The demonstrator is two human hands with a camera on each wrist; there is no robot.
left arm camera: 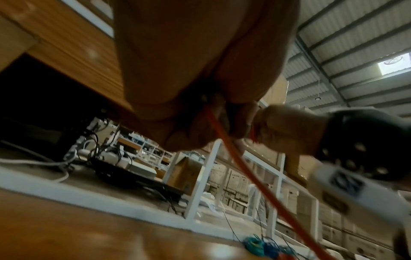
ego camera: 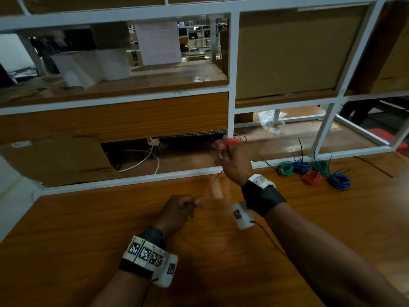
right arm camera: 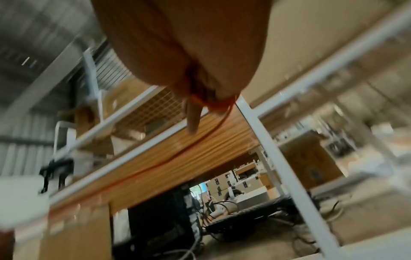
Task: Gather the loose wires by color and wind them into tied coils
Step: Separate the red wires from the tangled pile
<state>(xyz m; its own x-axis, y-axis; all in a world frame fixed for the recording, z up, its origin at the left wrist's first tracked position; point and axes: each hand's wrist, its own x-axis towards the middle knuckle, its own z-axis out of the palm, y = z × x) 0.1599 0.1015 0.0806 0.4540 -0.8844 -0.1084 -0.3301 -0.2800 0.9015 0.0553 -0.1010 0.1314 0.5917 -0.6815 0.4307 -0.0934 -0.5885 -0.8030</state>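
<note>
Red wire is half wound: right hand grips its small coil, left hand pinches the loose end. Five tied coils wait nearby.

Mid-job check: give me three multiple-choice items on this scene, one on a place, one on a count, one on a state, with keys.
1. Where do the finished coils lie?
A) table's far right, by the white frame
B) in the person's lap
C) on the upper shelf

2. How many finished coils lie there?
A) two
B) five
C) nine

3. What is the right hand doing?
A) resting flat
B) holding red wire raised
C) hanging open

Key: A, they sit beside the frame; B, two green, two blue, one red; B, red loops show at its fingers.
</note>
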